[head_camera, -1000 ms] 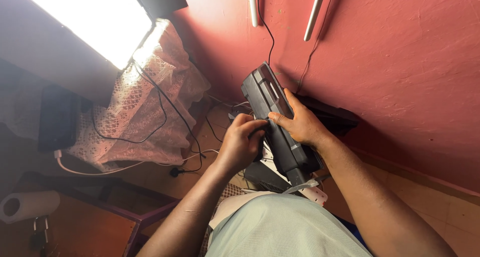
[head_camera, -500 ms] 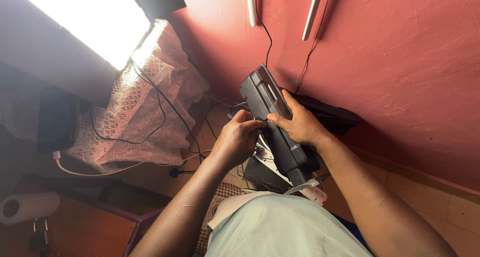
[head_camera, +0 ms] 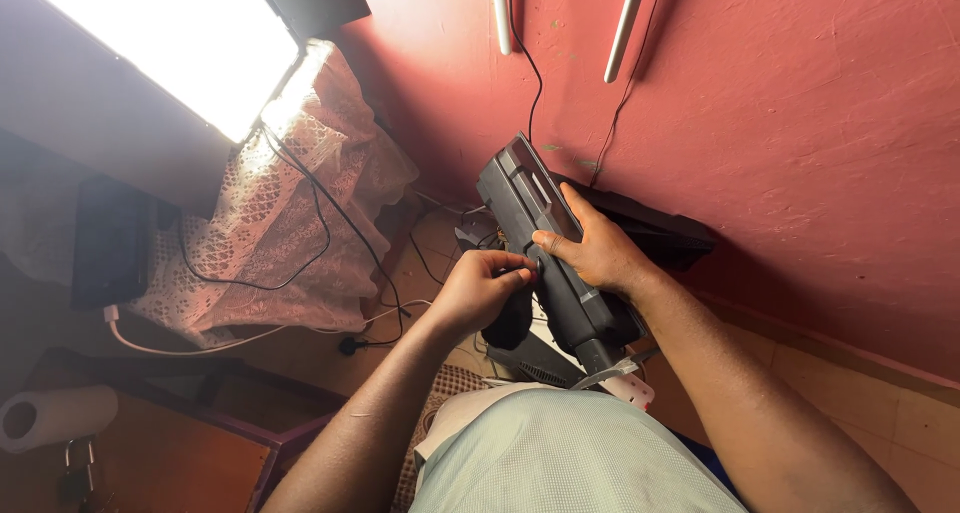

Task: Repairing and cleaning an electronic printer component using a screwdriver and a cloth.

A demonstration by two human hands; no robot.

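Dark rigid case [head_camera: 545, 248], probably fairly heavy, held centre frame toward 1 o'clock: right hand [head_camera: 600, 258] fingers spread across its top, left hand [head_camera: 480, 291] fingertips pinching its near edge, best gripped along both long sides.

No packages, labels, signs or screens in view

A tiled floor [head_camera: 880, 423] in pale tan runs along the foot of a red wall. A lace-covered stand [head_camera: 300, 223] rests on it, and black and white cables [head_camera: 390, 318] trail across the tiles beside that. A flat black device [head_camera: 650, 228] lies against the wall, and a dark wooden cabinet [head_camera: 180, 443] stands nearby.
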